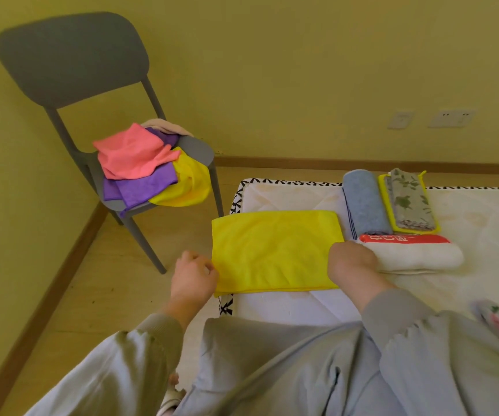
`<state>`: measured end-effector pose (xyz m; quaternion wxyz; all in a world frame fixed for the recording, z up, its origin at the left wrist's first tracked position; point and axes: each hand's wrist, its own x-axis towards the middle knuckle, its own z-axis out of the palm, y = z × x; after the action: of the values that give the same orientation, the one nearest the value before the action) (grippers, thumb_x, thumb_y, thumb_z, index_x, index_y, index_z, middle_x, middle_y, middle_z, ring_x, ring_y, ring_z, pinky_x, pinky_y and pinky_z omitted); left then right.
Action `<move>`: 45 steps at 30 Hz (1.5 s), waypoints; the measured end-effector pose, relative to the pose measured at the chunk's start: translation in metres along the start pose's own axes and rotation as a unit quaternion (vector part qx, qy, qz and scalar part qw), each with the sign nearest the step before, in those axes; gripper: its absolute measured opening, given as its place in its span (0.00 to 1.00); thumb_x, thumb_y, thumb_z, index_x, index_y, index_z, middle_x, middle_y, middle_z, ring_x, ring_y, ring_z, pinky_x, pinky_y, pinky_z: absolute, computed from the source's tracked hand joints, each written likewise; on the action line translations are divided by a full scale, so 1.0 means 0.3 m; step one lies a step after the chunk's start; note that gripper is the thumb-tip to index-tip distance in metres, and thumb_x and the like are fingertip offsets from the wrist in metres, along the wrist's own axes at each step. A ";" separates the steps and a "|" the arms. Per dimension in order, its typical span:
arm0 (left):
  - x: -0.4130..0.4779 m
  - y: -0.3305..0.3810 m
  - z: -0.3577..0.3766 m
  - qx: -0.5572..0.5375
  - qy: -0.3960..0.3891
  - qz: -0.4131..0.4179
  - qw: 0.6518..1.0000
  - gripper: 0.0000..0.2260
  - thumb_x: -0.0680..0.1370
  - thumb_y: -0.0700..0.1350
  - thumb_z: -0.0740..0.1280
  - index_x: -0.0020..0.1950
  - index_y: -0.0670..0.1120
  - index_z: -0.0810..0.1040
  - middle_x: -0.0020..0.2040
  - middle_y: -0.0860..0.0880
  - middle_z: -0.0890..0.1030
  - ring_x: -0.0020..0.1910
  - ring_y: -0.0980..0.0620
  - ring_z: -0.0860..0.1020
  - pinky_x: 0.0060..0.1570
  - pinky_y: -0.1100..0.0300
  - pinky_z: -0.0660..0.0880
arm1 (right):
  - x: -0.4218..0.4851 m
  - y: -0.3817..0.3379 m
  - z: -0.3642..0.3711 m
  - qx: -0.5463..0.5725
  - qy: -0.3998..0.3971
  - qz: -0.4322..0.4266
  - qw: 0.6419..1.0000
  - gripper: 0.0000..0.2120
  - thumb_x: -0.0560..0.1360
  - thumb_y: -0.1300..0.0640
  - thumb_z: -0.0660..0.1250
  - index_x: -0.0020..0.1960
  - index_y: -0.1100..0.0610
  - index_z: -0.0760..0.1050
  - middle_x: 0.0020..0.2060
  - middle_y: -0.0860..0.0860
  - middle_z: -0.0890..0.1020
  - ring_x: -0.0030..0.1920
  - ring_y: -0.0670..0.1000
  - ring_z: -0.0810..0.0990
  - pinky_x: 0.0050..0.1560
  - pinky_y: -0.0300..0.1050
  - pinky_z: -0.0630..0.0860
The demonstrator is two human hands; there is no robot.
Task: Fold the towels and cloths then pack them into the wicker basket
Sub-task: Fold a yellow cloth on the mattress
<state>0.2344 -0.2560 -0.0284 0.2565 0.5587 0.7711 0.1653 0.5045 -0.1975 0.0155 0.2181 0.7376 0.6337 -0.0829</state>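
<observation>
Yellow cloth (275, 250): we see it folded flat, lying on the near-left corner of the mattress (482, 217), its left edge overhanging the patterned border.
Left hand (192, 276): at the cloth's 9 o'clock, fingers (209, 270) curled together and pinching that left edge.
Right hand (351, 262): at the cloth's 3 o'clock, knuckles up on the right edge; its fingers are tucked under, so we cannot tell whether they pinch or press.
White towel (416, 256): folded, with a red band, just beside the right hand at 3 o'clock.
Blue towel (363, 202): folded long, at the cloth's 1 o'clock, touching the white towel's far side.
Floral cloth (408, 199): grey, folded, stacked on a yellow-edged piece, just beside the blue towel at 2 o'clock.
Chair (71, 58): grey, on the floor at 10 o'clock, well apart from the mattress.
Chair seat: we count a loose heap of pink cloth (128, 156) over purple cloth (146, 186), and a second yellow piece (191, 184) spilling off the front.
</observation>
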 end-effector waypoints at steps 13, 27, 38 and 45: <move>0.073 0.158 0.228 0.273 -0.085 0.185 0.940 0.26 0.82 0.57 0.47 0.78 0.52 0.47 0.79 0.50 0.43 0.77 0.46 0.39 0.72 0.42 0.39 | 0.105 -0.087 0.117 0.038 -0.040 -0.181 0.982 0.30 0.82 0.45 0.46 0.78 0.54 0.37 0.77 0.50 0.38 0.77 0.53 0.40 0.75 0.57 0.46; 0.278 0.239 0.299 0.227 -0.015 0.181 0.957 0.34 0.71 0.57 0.30 0.78 0.54 0.42 0.78 0.51 0.41 0.77 0.47 0.38 0.73 0.46 0.38 | 0.250 -0.226 0.164 0.112 0.135 -0.221 0.959 0.38 0.68 0.41 0.25 0.77 0.46 0.41 0.77 0.45 0.41 0.77 0.50 0.39 0.74 0.54 0.40; 0.264 0.228 0.283 0.236 0.008 0.107 0.966 0.36 0.71 0.63 0.30 0.78 0.52 0.42 0.79 0.51 0.41 0.77 0.49 0.37 0.72 0.43 0.37 | 0.297 -0.098 0.168 0.153 0.098 -0.078 0.980 0.28 0.81 0.42 0.40 0.77 0.51 0.37 0.77 0.49 0.38 0.76 0.50 0.36 0.74 0.58 0.38; 0.211 0.191 0.304 0.238 0.008 0.325 0.915 0.29 0.77 0.61 0.49 0.77 0.53 0.57 0.78 0.48 0.56 0.77 0.44 0.51 0.70 0.36 0.54 | 0.314 -0.097 0.129 0.200 0.152 -0.033 0.967 0.27 0.79 0.45 0.53 0.76 0.48 0.53 0.77 0.55 0.44 0.76 0.58 0.46 0.74 0.57 0.48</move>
<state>0.3164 -0.1806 -0.0848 0.0423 0.8221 0.5651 0.0556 0.4996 -0.1264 -0.0629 -0.0352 0.7488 0.6539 -0.1023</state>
